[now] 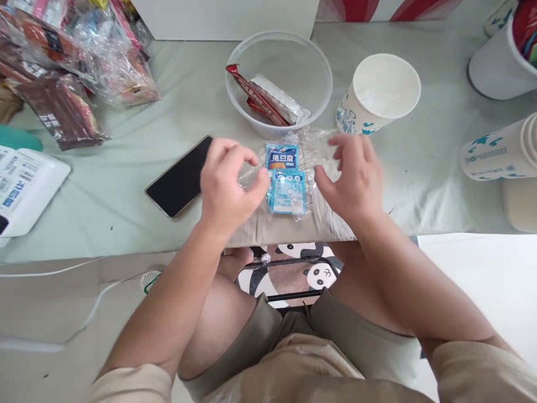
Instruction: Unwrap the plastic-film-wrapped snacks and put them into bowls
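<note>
Two small blue snack packets (287, 193) with Chinese print lie overlapping on the cloth-covered table, with crinkled clear plastic wrap (318, 146) around and under them. My left hand (230, 184) hovers at their left side, fingers curved and thumb apart, nothing between them. Over on the right, my right hand (352, 173) is raised beside the wrap, thumb and fingers spread and slightly blurred. Just behind the packets sits a clear plastic bowl (279, 45) holding a red stick-shaped packet (262, 98) and a silvery one (279, 96).
A black phone (180, 179) lies left of my left hand. Behind my right hand stands a white paper cup (386, 87); stacked paper cups (499, 148) lie at the right. Wrapped snacks (62, 101) pile up at the far left, above a white package (29, 190). A white box (230, 19) stands behind.
</note>
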Demonstrator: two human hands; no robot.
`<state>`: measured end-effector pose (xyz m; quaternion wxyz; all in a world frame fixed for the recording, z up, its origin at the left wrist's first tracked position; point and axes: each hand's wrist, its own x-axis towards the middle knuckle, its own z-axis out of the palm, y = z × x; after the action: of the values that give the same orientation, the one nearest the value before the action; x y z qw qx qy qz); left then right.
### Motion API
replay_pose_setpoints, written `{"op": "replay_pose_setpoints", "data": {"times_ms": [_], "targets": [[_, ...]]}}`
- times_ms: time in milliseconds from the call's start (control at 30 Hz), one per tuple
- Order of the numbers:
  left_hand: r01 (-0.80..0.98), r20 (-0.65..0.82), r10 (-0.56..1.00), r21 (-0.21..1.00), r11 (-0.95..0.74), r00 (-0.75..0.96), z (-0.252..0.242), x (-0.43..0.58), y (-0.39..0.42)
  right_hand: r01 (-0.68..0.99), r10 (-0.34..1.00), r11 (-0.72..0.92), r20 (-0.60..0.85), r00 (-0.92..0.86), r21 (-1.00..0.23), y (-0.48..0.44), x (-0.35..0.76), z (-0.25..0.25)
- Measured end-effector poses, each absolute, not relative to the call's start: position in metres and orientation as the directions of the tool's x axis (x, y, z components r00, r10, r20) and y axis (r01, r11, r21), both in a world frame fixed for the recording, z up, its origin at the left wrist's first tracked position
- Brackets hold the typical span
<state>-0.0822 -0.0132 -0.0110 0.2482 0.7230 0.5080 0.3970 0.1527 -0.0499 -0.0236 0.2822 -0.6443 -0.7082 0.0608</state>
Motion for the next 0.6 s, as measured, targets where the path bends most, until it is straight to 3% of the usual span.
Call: {"op": "replay_pose_setpoints", "data": {"times_ms": [100,200,300,467,600], "targets": [[0.551,0.276,0.914,0.733,-0.399,0.296,-0.017,-0.069,-0.004,0.836,0.925,0.364,0.268,-0.27,-0.411,-0.049,0.138,-0.017],[0.595,0.185,0.922,0.717,-0.363,0.34,-0.023,-0.061,0.007,0.789,0.891,0.452,0.17,-0.42,-0.416,-0.049,0.135,-0.019],[0.631,0.116,0.951,0.724,-0.278,0.286,-0.024,-0.062,0.015,0.773,0.873,0.473,0.108,-0.475,-0.422,-0.051,0.142,-0.019],[0.585,0.121,0.992,0.804,-0.11,0.02,-0.024,-0.074,0.016,0.746,0.87,0.43,0.014,-0.493,-0.508,-0.051,0.154,-0.013],[0.569,0.196,0.981,0.807,-0.159,-0.004,-0.022,-0.073,0.016,0.744,0.911,0.347,0.016,-0.413,-0.571,-0.048,0.155,-0.016]]}}
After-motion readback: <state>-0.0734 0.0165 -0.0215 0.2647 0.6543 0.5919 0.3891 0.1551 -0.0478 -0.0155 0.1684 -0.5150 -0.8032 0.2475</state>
